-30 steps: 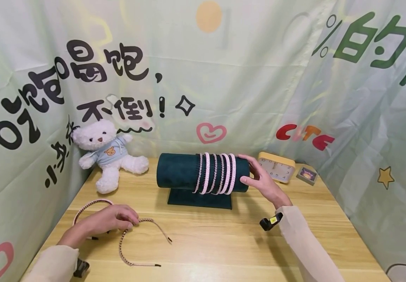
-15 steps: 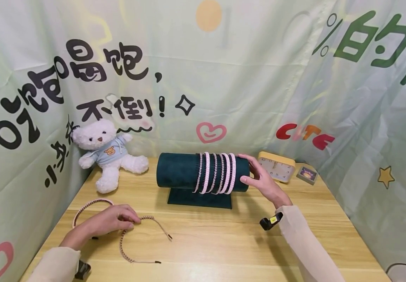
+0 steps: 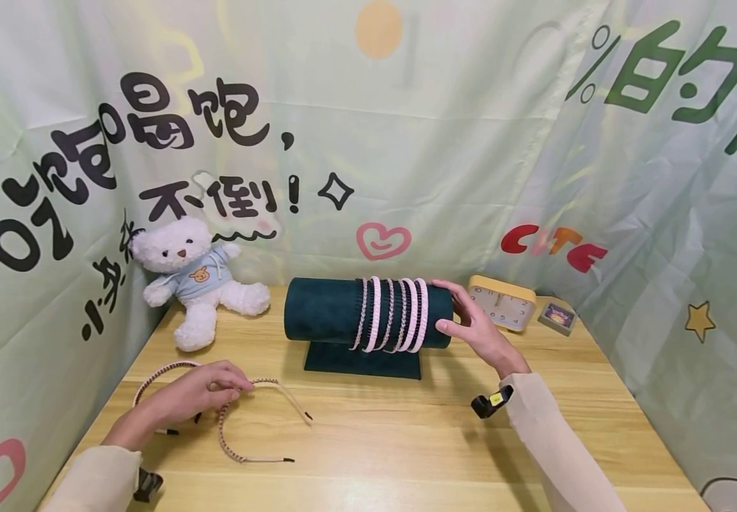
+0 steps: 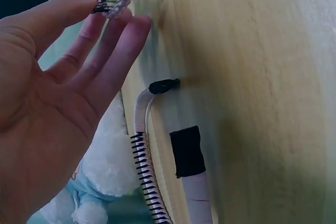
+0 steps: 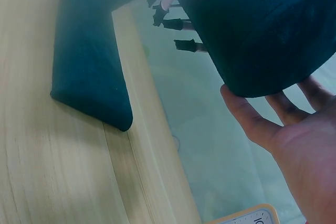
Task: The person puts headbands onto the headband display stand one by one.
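My left hand (image 3: pixel 205 387) pinches a thin toothed headband (image 3: pixel 226 441) between thumb and fingertips, near the middle of its arc. Both black-tipped ends of that headband point right, above the table. In the left wrist view its braided band and small dark teeth show at the fingertips. My right hand (image 3: pixel 480 334) holds the right end of a dark green velvet headband stand (image 3: pixel 320 309), thumb in front and fingers over the top. Several pink and braided headbands (image 3: pixel 374 313) sit around the right half of its roll. Another toothed headband (image 3: pixel 151 382) lies partly hidden behind my left forearm.
A white teddy bear (image 3: pixel 198 281) in a blue hoodie sits at the back left. Behind my right hand stand a yellow clock (image 3: pixel 502 306) and a small boxed item (image 3: pixel 557 316). Printed cloth (image 3: pixel 458 178) hangs around the wooden table (image 3: pixel 406 448).
My left hand has risen slightly in the head view, away from me, taking the pinched headband along. The right hand and the stand look the same.
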A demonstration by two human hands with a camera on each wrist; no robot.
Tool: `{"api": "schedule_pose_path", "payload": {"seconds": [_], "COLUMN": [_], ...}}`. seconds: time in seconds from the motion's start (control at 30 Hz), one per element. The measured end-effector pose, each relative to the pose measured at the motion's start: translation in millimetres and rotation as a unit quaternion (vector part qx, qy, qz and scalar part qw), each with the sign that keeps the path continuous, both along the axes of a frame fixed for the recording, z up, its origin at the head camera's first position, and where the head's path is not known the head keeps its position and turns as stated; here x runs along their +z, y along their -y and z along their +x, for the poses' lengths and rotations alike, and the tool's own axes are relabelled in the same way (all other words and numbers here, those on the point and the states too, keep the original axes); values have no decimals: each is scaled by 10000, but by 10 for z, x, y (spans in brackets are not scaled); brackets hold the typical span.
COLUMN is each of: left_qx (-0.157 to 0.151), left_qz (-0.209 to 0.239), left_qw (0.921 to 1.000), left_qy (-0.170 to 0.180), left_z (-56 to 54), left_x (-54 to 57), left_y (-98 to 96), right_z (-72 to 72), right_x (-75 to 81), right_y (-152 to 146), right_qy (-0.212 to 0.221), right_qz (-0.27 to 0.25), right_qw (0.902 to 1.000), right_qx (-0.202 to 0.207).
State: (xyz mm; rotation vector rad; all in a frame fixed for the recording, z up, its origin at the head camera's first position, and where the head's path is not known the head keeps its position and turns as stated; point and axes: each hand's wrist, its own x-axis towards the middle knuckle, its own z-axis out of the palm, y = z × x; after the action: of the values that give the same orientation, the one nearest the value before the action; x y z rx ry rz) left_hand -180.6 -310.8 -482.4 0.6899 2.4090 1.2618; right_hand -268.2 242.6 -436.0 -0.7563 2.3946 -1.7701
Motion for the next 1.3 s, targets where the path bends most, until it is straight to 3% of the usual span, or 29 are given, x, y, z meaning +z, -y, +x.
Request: {"api": "schedule_pose_path", "payload": {"seconds": [0.13, 0.27, 0.47, 0.67, 0.77, 0.9, 1.03, 1.2, 1.3], "left_qx": [20, -114, -148, -77, -27, 83, 118, -57, -102], "left_qz": [-17, -139, -183, -375, -238, 194, 401, 562, 616], "left_qw": [10000, 9996, 9996, 9991, 9993, 9965, 9931, 9916, 9928], "left_qy": [-4, -220, 143, 185, 303, 809, 1095, 1166, 1025], "left_z": [-5, -1, 16, 26, 28, 15, 4, 2, 2], "left_x": [6, 8, 35, 61, 63, 37, 33, 34, 44], "left_y": [-8, -4, 41, 73, 77, 92, 136, 198, 233], "right_z": [-5, -4, -1, 9, 8, 6, 9, 9, 6], "right_x": [-3, -1, 6, 27, 23, 13, 12, 9, 6], "right_y": [4, 9, 11, 16, 12, 5, 6, 6, 4], "right_qy": [14, 31, 29, 14, 5, 8, 0, -10, -9], "right_qz": [-2, -39, -50, -52, -16, -1, -10, -13, -23], "right_qw": [10000, 10000, 10000, 9999, 10000, 10000, 10000, 10000, 10000], "right_qx": [8, 34, 65, 100, 86, 69, 68, 54, 51]}}
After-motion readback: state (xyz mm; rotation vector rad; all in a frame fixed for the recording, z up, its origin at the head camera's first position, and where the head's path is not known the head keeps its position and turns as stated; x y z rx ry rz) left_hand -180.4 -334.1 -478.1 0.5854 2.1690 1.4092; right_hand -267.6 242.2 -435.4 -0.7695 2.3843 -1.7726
